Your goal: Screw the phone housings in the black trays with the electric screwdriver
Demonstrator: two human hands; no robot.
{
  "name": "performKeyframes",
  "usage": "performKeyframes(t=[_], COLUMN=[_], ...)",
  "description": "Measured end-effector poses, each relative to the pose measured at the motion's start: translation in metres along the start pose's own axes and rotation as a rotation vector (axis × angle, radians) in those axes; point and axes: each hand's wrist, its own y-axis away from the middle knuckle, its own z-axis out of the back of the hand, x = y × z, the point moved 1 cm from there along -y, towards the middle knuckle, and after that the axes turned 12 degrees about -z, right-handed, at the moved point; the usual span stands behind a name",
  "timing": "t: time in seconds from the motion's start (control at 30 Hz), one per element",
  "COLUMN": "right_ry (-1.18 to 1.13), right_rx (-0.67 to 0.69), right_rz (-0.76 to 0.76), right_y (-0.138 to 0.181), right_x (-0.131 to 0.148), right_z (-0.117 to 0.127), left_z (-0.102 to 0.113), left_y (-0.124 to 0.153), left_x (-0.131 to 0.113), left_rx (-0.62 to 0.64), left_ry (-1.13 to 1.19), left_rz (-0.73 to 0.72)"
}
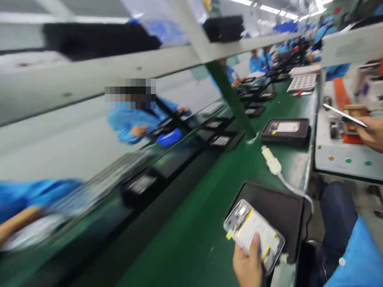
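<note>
My left hand is closed on a phone back housing near the front of the bench, its thumb across the white sheet on it. The housing is tilted over a dark mat; yellow strips and a yellow tab show on it. At the right edge, my right hand grips a thin flat phone-like panel, seen nearly edge-on, in front of a bench-top machine. The edge of the frame cuts off part of this hand.
A black tray holding another phone housing stands farther along the green bench. A white plug-like connector lies on its cable nearby. Black trays line the conveyor. The machine has several buttons. Co-workers in blue sit opposite; a green post rises between.
</note>
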Motion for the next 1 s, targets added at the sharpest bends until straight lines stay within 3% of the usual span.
performKeyframes(t=[0.07,0.13,0.2,0.27,0.37,0.47,0.6,0.7,0.8,0.9,0.97,1.0], right_ry=[-0.218,-0.366,-0.385,-0.262,-0.156,-0.413,-0.798,-0.736,-0.686,-0.63,-0.536,-0.473], right_rx=[-0.158,-0.128,-0.007,0.192,0.473,0.601,0.57,0.519,0.377,0.228,0.108,0.043], right_rz=[0.376,0.615,0.717,0.715,0.625,0.53,0.368,0.223,0.076,0.057,0.052,0.03], right_y=[0.032,0.074,0.116,0.146,0.163,0.158,0.157,0.176,0.181,0.143,0.093,0.063], right_x=[0.043,0.101,0.163,0.214,0.243,0.219,0.173,0.155,0.133,0.094,0.059,0.041], right_z=[-0.002,-0.014,-0.033,-0.055,-0.071,-0.052,-0.013,-0.008,-0.015,-0.017,-0.012,-0.007], left_z=[-0.002,0.001,0.012,0.028,0.044,0.037,-0.007,-0.047,-0.075,-0.075,-0.061,-0.051], left_y=[0.005,0.013,0.023,0.035,0.051,0.07,0.106,0.126,0.127,0.111,0.094,0.083], left_x=[-0.011,-0.025,-0.038,-0.048,-0.056,-0.049,-0.016,0.004,0.003,-0.01,-0.013,-0.009], left_rx=[-0.008,-0.076,-0.169,-0.233,-0.266,-0.225,0.03,0.299,0.64,0.904,0.894,0.81], left_ry=[0.137,0.182,0.178,0.181,0.175,0.126,0.015,-0.236,-0.485,-0.5,-0.502,-0.538], left_rz=[0.075,0.085,0.08,0.09,0.11,0.081,0.009,-0.279,-0.525,-0.757,-0.946,-0.985])
